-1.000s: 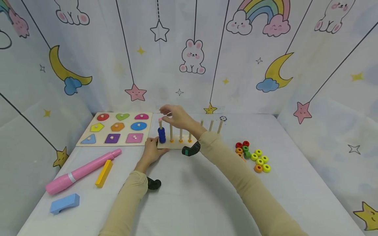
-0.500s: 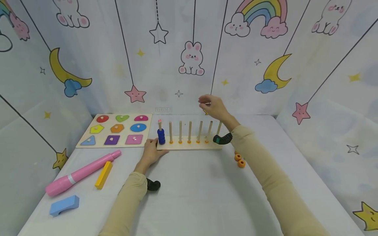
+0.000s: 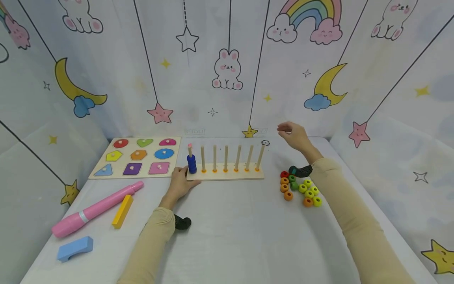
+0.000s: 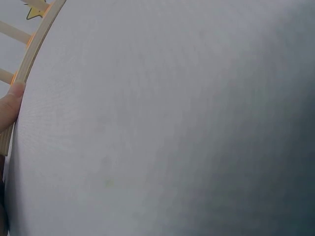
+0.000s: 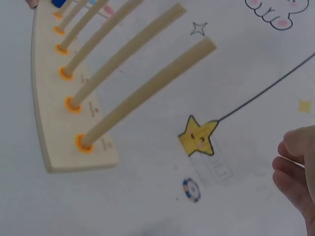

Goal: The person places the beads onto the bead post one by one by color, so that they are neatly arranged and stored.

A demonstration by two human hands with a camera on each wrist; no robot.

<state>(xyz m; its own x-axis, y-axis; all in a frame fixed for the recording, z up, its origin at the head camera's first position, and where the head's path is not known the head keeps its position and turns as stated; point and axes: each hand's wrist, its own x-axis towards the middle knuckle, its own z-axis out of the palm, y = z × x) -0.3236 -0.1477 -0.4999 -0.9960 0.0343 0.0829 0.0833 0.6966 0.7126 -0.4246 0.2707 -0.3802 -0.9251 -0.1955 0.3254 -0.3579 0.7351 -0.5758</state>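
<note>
A wooden peg board [image 3: 242,176] with a row of upright pegs stands at the back of the table. Blue rings [image 3: 192,164] are stacked on its leftmost peg, which has a pink tip [image 3: 189,146]; the other pegs are bare. My left hand [image 3: 178,184] grips the board's left end, its thumb [image 4: 10,105] along the front edge in the left wrist view. Off the board's right end, my right hand [image 3: 295,137] hangs in the air with fingers loosely bent, holding nothing. Below it lie loose yellow rings [image 3: 309,193], orange rings [image 3: 288,196], green rings [image 3: 294,185] and a red ring [image 3: 284,174].
A shape puzzle board [image 3: 146,169] lies at the back left. Nearer on that side are a long pink tapered stick [image 3: 69,225], a yellow bar [image 3: 122,212] and a blue arch block [image 3: 75,248]. A patterned cloth [image 3: 198,90] hangs behind the table.
My right hand has travelled from above the leftmost peg rightward past the board's right end, over towards the loose rings. The left hand keeps its place on the board.
</note>
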